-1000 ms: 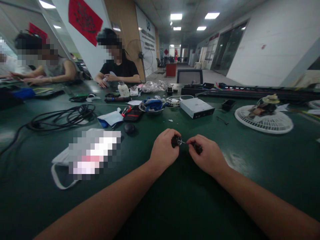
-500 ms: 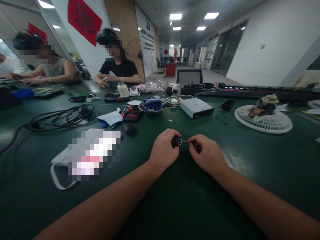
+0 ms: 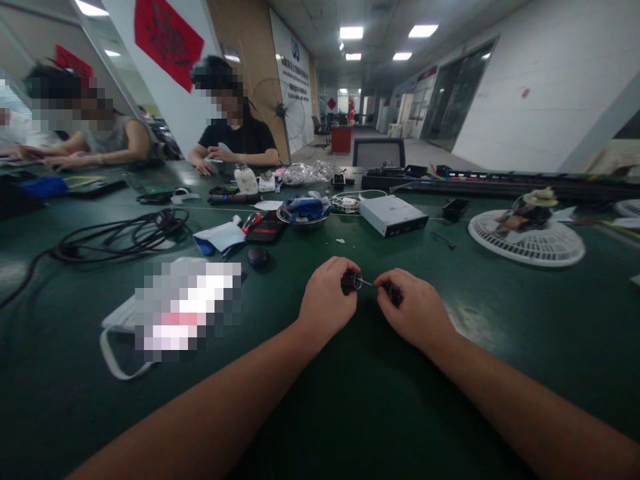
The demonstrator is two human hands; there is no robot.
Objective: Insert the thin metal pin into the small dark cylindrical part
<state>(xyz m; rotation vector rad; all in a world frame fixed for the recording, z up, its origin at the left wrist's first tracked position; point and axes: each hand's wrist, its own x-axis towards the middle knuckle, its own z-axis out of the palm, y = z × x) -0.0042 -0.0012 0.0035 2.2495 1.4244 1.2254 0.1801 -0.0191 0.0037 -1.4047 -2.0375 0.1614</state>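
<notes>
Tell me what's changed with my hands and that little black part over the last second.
Almost nothing. The left hand keeps its grip on the small black part, and the right hand still pinches the thin metal pin sticking out of it. Both hands stay in the same spot over the green table.

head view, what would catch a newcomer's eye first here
At centre, the left hand pinches a small black cylindrical part, and a thin metal pin runs from it to the right hand, both just above the dark green table. To the right lies a white round fan grille; to the left, a coil of black cable.
</notes>
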